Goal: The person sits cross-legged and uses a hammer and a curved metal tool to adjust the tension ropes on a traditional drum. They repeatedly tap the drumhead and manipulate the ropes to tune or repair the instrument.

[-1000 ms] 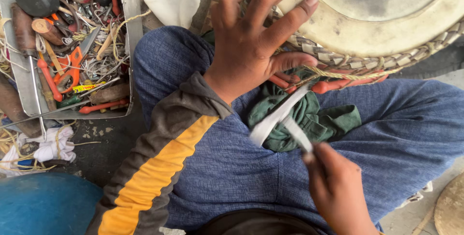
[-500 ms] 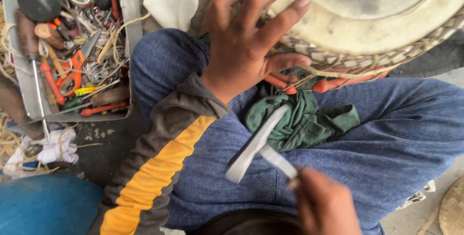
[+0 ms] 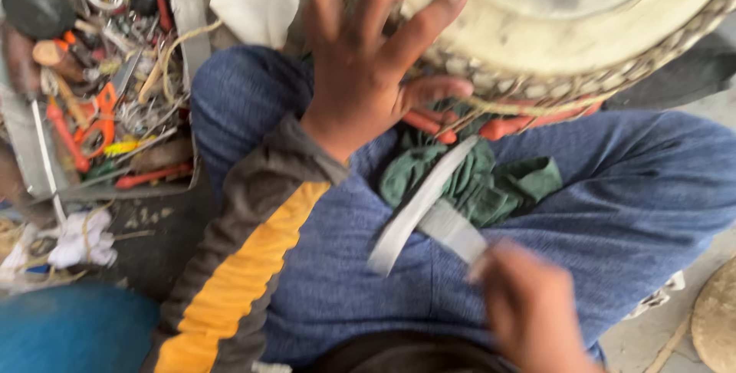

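Observation:
A round drum (image 3: 583,28) with a pale skin head and a braided rim rests against my legs in blue jeans. My left hand (image 3: 368,66) lies spread on the drum's near edge, fingers apart, thumb pointing right. My right hand (image 3: 529,312), blurred at the bottom, grips a small pale hammer-like tool (image 3: 422,208) whose long head points down-left over my lap. A crumpled green cloth (image 3: 475,177) lies on my thigh under the drum. Red-orange handles (image 3: 514,124) stick out beneath the rim.
A metal tray (image 3: 180,20) of mixed tools stands at the left, with orange-handled pliers (image 3: 96,116) and a dark mallet head (image 3: 38,11). A white cloth (image 3: 257,1) lies behind my knee. A blue round object (image 3: 69,331) sits at bottom left.
My right hand has drawn the pale tool back down and toward me, away from the drum's rim. My left hand stays spread on the drum.

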